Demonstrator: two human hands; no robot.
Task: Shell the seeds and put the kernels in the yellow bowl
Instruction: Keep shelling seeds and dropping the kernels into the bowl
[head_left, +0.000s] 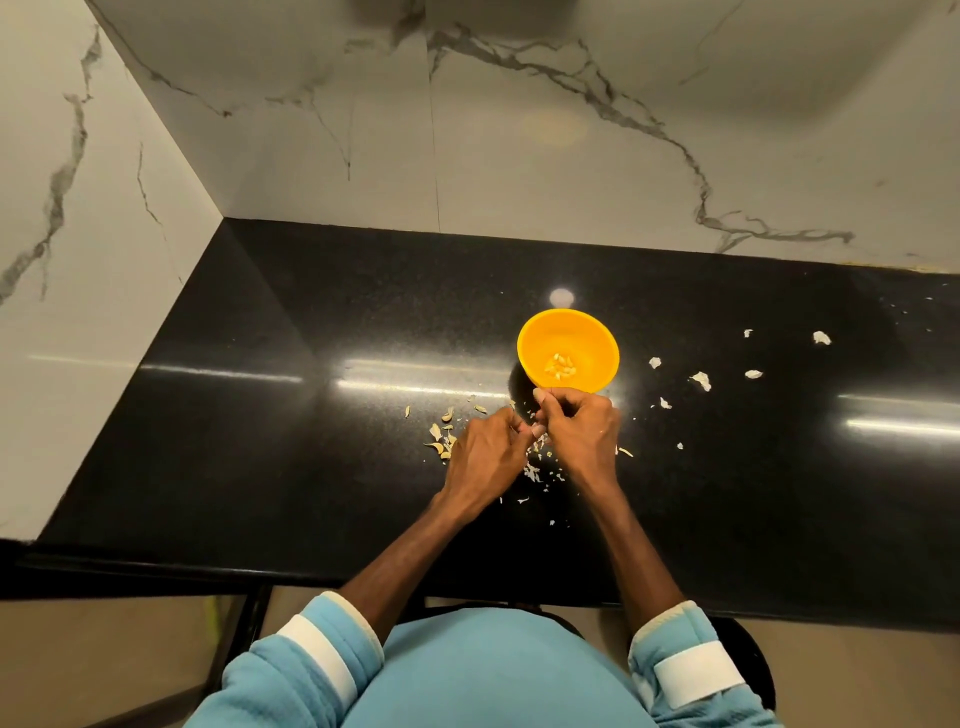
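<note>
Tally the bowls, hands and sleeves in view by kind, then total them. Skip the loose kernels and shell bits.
Yellow bowl: 1
Hands: 2 (left hand, right hand)
Blue sleeves: 2 (left sleeve, right sleeve)
Total: 5

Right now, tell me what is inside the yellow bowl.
A small cluster of pale kernels lies on the bottom of the yellow bowl; the rest of its inside is bare. The right hand covers part of its near edge.
</note>
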